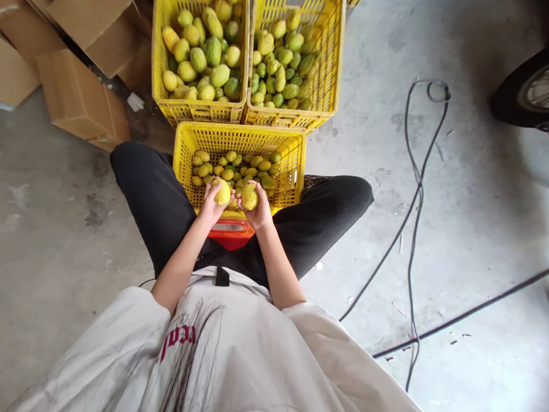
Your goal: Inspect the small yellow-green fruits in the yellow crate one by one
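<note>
Yellow plastic frames the action in the head view, and over the near crate (201, 138), set between two bent legs (337, 209), it's one fruit to each hand! The way to play this well, by my reading: a light, cupped hold, thumbs steadying rather than squeezing, since skin like that could bruise. Both fruits level and close together, too, so each can be rolled and looked over, and hands low over the crate, so that any slip makes a short drop onto the loose fruit (231, 171) below.

Now the grips! The left hand (209, 206) has its fingers curled round a bright yellow fruit (222, 192), which sits just right of the palm. The right hand (259, 210) mirrors it, fingers closed about a duller yellow fruit (249, 197), snug to the left of its palm. Some fingertips peek out in the narrow gap between the two; the rest are hidden beneath, so how hard they press, I cannot tell. Beyond, two fuller crates (199, 111) stand side by side.
</note>
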`<state>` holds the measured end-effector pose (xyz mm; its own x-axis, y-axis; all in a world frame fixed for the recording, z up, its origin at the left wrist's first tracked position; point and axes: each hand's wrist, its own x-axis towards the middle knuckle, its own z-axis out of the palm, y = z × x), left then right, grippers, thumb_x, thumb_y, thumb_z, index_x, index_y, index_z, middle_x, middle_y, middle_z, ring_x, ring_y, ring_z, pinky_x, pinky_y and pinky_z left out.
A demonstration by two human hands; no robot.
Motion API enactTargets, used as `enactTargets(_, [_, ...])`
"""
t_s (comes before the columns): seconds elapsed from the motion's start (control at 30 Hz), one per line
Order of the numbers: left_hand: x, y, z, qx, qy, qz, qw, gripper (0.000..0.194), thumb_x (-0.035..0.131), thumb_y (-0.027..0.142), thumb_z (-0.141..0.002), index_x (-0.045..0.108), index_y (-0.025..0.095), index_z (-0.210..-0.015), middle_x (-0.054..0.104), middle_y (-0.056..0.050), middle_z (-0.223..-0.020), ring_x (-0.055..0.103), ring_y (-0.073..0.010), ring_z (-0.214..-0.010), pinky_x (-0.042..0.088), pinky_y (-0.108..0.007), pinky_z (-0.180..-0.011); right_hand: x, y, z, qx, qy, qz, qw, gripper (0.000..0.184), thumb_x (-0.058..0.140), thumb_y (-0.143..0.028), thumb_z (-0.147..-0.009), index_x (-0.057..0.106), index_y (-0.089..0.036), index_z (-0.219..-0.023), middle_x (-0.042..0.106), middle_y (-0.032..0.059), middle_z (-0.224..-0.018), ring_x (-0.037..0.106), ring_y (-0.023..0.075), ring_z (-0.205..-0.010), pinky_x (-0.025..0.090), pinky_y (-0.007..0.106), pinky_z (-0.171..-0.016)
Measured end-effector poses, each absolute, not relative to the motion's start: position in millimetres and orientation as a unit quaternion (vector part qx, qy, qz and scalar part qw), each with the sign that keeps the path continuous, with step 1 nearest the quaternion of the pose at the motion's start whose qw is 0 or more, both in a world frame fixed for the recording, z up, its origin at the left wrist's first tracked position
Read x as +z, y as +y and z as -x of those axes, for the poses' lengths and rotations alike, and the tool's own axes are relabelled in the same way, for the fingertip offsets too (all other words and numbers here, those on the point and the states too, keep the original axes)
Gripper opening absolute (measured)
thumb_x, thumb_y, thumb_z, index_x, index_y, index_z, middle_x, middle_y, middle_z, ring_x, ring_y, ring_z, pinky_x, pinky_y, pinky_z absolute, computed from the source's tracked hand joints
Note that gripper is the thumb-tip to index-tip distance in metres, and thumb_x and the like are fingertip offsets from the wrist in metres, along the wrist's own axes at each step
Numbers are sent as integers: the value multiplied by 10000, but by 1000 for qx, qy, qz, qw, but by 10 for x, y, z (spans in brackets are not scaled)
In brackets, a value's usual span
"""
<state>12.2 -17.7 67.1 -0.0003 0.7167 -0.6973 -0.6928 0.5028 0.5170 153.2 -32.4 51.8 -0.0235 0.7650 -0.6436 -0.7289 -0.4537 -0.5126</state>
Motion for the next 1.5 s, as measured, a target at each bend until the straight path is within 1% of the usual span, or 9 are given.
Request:
enactTargets(0.13, [727,-157,-111,495,471,-3,730,385,662,386,-992,704,235,-1344,802,-75,-1053,810,-277,-1055,646,-397,-974,574,-324,-1559,720,-8,437,540,337,746,-483,-863,626,-303,-1121,747,11,-969,806,287,-1086,720,459,-917])
enactTargets(0.3, [743,-142,-120,506,460,-11,730,403,669,284,-1027,691,260,-1429,817,-54,-1140,805,-220,-1067,637,-327,-971,654,-319,-1597,728,-5,399,558,430,645,-297,-716,650,-298,-1146,792,58,-1111,746,331,-1249,696,580,-1014])
enactTargets(0.57, [662,-196,-107,458,492,-30,739,134,768,203,-901,723,222,-1026,775,-9,-903,781,-185,-878,567,-239,-635,627,-357,-1531,755,-40,442,483,352,869,-400,-746,642,-294,-992,740,3,-938,779,272,-1047,736,434,-882])
enactTargets(0.77, [699,-188,-103,439,478,-65,758,276,755,102,-816,662,226,-1045,811,-50,-1068,811,-272,-1202,679,-342,-927,520,-345,-1591,749,-28,445,491,407,887,-405,-701,617,-292,-984,736,4,-855,798,286,-1022,757,440,-834])
enactTargets(1.0, [535,-204,-148,406,585,-111,693,442,906,101,-700,671,227,-1053,752,0,-943,779,-226,-1068,604,-255,-840,351,-337,-1516,668,-11,585,459,370,905,-286,-691,640,-261,-948,746,-17,-892,753,200,-819,694,298,-605])
enactTargets(1.1, [531,-183,-147,407,567,-63,713,233,738,172,-840,681,210,-1063,764,-53,-1026,778,-248,-1094,638,-317,-892,306,-330,-1519,646,-10,605,466,421,916,-297,-682,629,-274,-990,711,-35,-936,757,193,-819,691,317,-651])
enactTargets(1.2, [557,-147,-133,424,542,-36,724,293,636,142,-790,653,222,-1071,773,-62,-1044,792,-277,-1116,654,-373,-931,284,-306,-1568,664,-11,560,495,328,810,-364,-754,625,-286,-1014,694,-34,-971,785,216,-923,701,358,-764])
enactTargets(1.3, [557,-132,-131,434,556,-37,708,339,698,157,-759,617,246,-1076,761,-32,-1002,798,-278,-1092,632,-351,-905,285,-288,-1614,685,-3,526,504,255,741,-359,-781,624,-286,-994,713,-20,-989,792,239,-1019,695,372,-831])
enactTargets(1.5, [513,-184,-156,426,601,-58,674,502,850,94,-672,571,260,-1054,679,53,-889,704,-163,-851,521,-247,-762,346,-323,-1591,714,-15,522,466,265,847,-369,-816,663,-261,-973,717,-14,-957,720,190,-887,700,333,-779])
